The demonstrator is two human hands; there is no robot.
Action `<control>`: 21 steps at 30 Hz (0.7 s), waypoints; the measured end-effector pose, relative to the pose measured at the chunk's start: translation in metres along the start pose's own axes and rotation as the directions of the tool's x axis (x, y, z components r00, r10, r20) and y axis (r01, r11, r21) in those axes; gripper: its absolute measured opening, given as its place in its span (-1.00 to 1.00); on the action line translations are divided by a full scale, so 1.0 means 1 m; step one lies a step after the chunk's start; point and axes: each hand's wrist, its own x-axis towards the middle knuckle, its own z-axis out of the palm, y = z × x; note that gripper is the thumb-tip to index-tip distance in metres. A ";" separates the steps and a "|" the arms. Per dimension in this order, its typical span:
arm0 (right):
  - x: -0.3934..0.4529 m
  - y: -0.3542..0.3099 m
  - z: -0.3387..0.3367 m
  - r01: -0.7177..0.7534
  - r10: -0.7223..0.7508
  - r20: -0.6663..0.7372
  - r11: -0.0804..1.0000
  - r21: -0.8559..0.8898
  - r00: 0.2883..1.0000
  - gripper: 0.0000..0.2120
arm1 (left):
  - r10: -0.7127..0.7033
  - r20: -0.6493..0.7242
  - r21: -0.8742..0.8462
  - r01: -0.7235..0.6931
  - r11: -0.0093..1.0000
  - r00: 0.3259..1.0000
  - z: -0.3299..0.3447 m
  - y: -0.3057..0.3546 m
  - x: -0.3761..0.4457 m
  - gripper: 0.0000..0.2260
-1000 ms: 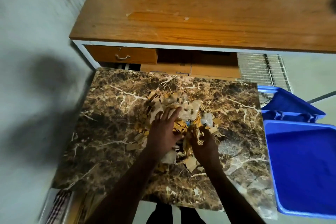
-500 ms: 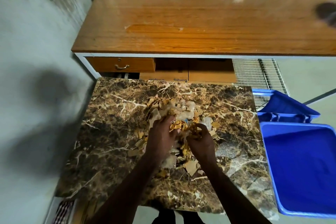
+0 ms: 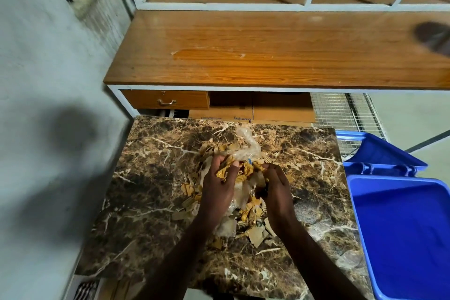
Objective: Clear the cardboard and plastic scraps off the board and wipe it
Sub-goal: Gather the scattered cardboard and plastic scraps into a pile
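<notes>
A brown veined marble board (image 3: pixel 151 192) sits below a wooden desk (image 3: pixel 267 48). At its middle lies a heap of tan cardboard and clear plastic scraps (image 3: pixel 243 202). The left hand (image 3: pixel 218 190) and right hand (image 3: pixel 277 192) curl round a bunch, gathering. Next, I judge, comes carrying it right into the open blue plastic bin (image 3: pixel 401 234).
</notes>
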 end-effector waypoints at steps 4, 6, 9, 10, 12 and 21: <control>-0.005 -0.013 0.006 0.054 -0.055 0.043 0.998 0.013 0.998 -0.63 | 0.032 -0.042 -0.163 -0.039 0.986 0.999 0.004 0.013 0.002 -0.73; -0.008 -0.018 0.008 0.083 -0.084 0.061 0.996 0.015 0.995 -0.59 | -0.059 -0.043 -0.254 0.046 0.966 0.997 0.006 0.021 0.000 -0.77; -0.011 -0.022 0.008 0.097 -0.099 0.078 0.995 0.026 0.992 -0.52 | -0.252 -0.034 -0.396 0.218 0.892 0.967 0.008 0.033 -0.002 -0.85; -0.012 -0.023 0.007 0.093 -0.096 0.081 0.995 0.032 0.992 -0.50 | -0.261 -0.048 -0.393 0.222 0.892 0.964 0.009 0.034 -0.002 -0.82; -0.014 -0.026 0.005 0.047 -0.054 0.082 0.996 0.078 0.995 -0.46 | -0.274 -0.081 -0.365 0.227 0.903 0.958 0.014 0.037 -0.003 -0.74; -0.016 -0.046 0.001 -0.007 -0.009 0.126 0.992 0.125 0.992 -0.32 | -0.224 -0.106 -0.355 0.174 0.919 0.969 0.026 0.051 -0.017 -0.76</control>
